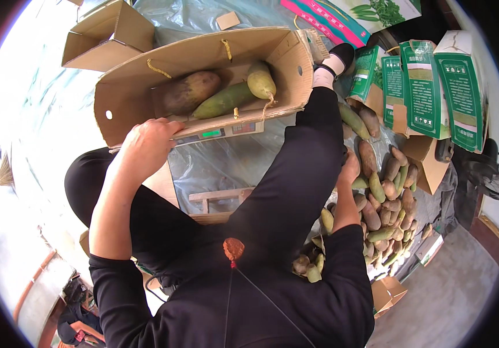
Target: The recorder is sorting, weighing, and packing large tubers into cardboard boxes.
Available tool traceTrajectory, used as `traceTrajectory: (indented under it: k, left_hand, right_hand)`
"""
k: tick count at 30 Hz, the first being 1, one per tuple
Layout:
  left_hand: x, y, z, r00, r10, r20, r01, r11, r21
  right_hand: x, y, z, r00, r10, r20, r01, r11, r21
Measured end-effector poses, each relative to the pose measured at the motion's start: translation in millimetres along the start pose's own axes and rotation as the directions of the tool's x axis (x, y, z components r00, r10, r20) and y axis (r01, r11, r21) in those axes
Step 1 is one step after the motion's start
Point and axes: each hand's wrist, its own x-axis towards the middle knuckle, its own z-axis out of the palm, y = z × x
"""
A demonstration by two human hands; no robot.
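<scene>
An open cardboard box [162,124] with yellow rope loops rests on a digital scale [210,134] that has a lit green display. Inside lie three large radishes: a brownish-purple radish [192,93], a green radish [223,100] and a yellow-green radish [260,81] with a thin root tail. My left hand [150,143] grips the box's near wall at the left, fingers bent over the rim. Beyond my right knee, my right hand [350,169] reaches down at the edge of a heap of radishes [385,214]. Its fingers are mostly hidden, so whatever they hold cannot be seen.
Green-and-white printed cartons [426,87] stand behind the heap at the right. A smaller open cardboard box [109,37] sits at the far left. Plastic sheeting [203,168] covers the floor, with a wooden frame [220,200] between my legs. A broom [2,176] is at the left.
</scene>
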Motion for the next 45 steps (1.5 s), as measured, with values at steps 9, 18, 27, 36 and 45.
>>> traceTrajectory:
  k: [9, 18, 27, 36, 45]
  left_hand:
    - [-7, -6, 6, 0.996, 0.058, -0.072, -0.055, 0.997, 0.046]
    - [-9, -12, 10, 0.996, 0.076, -0.051, -0.071, 0.993, 0.098]
    - [-9, -8, 0, 0.989, 0.115, -0.088, -0.116, 0.993, 0.004]
    - [-13, 10, -1, 0.991, 0.126, -0.036, -0.128, 0.989, -0.070]
    - [-1, 14, -2, 0.994, 0.098, -0.043, -0.100, 0.994, -0.054]
  right_hand:
    - [15, -67, -146, 0.953, 0.012, -0.304, 0.229, 0.628, 0.744]
    - [-21, -245, -285, 0.807, -0.430, -0.405, 0.482, 0.084, 0.872]
    - [-57, -387, -191, 0.621, -0.768, -0.156, 0.604, 0.342, 0.720]
    - [-34, -315, -227, 0.665, -0.704, -0.251, 0.541, 0.222, 0.811]
    - [67, -32, -113, 0.983, -0.067, -0.174, 0.140, 0.881, 0.452]
